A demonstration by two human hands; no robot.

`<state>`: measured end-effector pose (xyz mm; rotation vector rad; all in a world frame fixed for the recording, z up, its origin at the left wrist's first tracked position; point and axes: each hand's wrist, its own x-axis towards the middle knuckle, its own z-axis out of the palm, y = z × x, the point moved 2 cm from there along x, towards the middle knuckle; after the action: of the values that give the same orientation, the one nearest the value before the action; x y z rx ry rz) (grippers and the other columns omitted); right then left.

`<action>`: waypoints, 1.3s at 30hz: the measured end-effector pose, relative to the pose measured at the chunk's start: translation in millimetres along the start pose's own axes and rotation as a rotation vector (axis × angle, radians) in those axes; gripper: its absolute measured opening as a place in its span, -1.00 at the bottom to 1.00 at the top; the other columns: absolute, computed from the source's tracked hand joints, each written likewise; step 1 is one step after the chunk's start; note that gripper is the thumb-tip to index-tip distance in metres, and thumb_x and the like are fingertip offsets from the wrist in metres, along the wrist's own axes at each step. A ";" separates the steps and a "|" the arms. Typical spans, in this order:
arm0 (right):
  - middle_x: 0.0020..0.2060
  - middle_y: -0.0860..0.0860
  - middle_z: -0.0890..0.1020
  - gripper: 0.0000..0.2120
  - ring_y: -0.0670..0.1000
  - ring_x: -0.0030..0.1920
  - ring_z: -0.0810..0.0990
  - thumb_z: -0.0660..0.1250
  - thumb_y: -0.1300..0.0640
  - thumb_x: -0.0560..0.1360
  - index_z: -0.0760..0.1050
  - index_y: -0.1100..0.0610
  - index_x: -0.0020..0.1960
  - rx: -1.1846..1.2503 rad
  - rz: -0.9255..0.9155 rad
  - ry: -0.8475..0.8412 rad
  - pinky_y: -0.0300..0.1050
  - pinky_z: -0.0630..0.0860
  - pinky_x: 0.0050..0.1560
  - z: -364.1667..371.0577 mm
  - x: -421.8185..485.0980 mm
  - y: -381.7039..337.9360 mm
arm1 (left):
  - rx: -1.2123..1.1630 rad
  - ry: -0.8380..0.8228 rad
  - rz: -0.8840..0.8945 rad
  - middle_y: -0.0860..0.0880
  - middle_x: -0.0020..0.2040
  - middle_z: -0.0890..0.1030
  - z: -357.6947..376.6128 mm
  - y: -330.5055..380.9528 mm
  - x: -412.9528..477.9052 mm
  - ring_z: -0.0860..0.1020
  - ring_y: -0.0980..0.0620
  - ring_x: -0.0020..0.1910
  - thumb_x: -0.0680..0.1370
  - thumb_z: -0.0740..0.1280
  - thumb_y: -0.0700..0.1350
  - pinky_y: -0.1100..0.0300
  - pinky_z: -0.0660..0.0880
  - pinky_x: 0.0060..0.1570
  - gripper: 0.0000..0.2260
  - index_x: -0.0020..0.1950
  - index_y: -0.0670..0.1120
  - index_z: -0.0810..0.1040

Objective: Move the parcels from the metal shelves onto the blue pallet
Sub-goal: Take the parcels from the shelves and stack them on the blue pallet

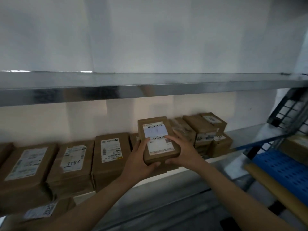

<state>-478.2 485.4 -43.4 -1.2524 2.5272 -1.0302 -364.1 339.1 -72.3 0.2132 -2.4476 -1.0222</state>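
Now left grip [141, 158] and right grip [182, 148] clasp one parcel [157, 130] below the upper shelf [150, 88], stacked parcels [110, 164] crowding both sides.

Inside a parcel storeroom or dispatch warehouse, to judge by the fittings. Bare galvanised metal shelves [150, 90] against a plain white wall [150, 39], packed on the lower level with brown cardboard parcels [110, 172] in stacks and rows. Printed shipping labels [110, 150] with barcodes on nearly every box; a handwritten number [72, 163] in marker on one. Barcodes plain on one parcel [158, 142] raised above the row. To the right, a blue plastic pallet [283, 174] with a perforated deck, beside a steel rack frame [286, 110] and a long cardboard tube [275, 189]. Grey concrete-looking floor [166, 205] below.
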 end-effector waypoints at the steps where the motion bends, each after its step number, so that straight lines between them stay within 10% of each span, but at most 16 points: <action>1: 0.50 -0.01 0.02 -0.17 -0.01 0.48 0.05 0.56 0.05 0.22 0.24 -0.10 0.39 -0.002 0.008 0.028 -0.10 0.09 0.44 -6.1 -7.1 -1.1 | -0.006 -0.001 0.020 -0.02 0.41 0.29 0.8 6.5 0.5 0.31 0.06 0.35 0.37 0.49 0.00 0.30 0.30 0.24 -0.23 0.45 0.05 0.14; 12: 0.50 0.03 0.05 -0.17 0.04 0.46 0.10 0.55 0.07 0.25 0.20 -0.02 0.41 -0.104 0.155 0.232 0.00 0.14 0.47 -97.8 -94.9 32.8 | -0.090 -0.144 0.215 0.00 0.42 0.28 70.9 100.0 23.3 0.30 0.07 0.34 0.36 0.49 0.01 0.26 0.31 0.24 -0.23 0.45 0.05 0.15; 17: 0.42 -0.08 0.11 -0.17 -0.06 0.42 0.12 0.54 0.07 0.26 0.19 -0.06 0.41 -0.107 0.270 0.288 -0.40 0.03 0.26 -147.6 -163.8 83.4 | -0.163 -0.271 0.308 0.02 0.42 0.27 145.3 158.3 25.1 0.25 0.19 0.29 0.35 0.50 0.02 0.30 0.27 0.22 -0.23 0.45 0.06 0.16; 28: 0.50 -0.06 -0.01 -0.19 0.00 0.49 0.01 0.49 0.01 0.33 0.12 -0.06 0.45 -0.160 0.589 0.435 0.04 0.18 0.45 -254.2 -351.0 197.4 | -0.264 -0.556 0.467 0.05 0.41 0.26 335.6 308.5 -1.8 0.26 0.17 0.32 0.34 0.51 0.04 0.36 0.25 0.22 -0.22 0.40 0.17 0.11; 39: 0.47 0.00 0.10 -0.16 0.00 0.47 0.08 0.50 0.08 0.31 0.12 0.00 0.45 -0.119 0.812 0.590 -0.12 0.10 0.43 -318.5 -479.7 284.0 | -0.254 -0.811 0.546 0.04 0.46 0.19 486.8 413.5 -26.0 0.22 0.12 0.39 0.34 0.50 0.09 0.28 0.25 0.30 -0.19 0.47 0.12 0.12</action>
<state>-482.0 1127.1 -62.9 0.1805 3.0719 -1.1237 -560.7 947.2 -87.0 -1.0885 -2.7234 -1.2935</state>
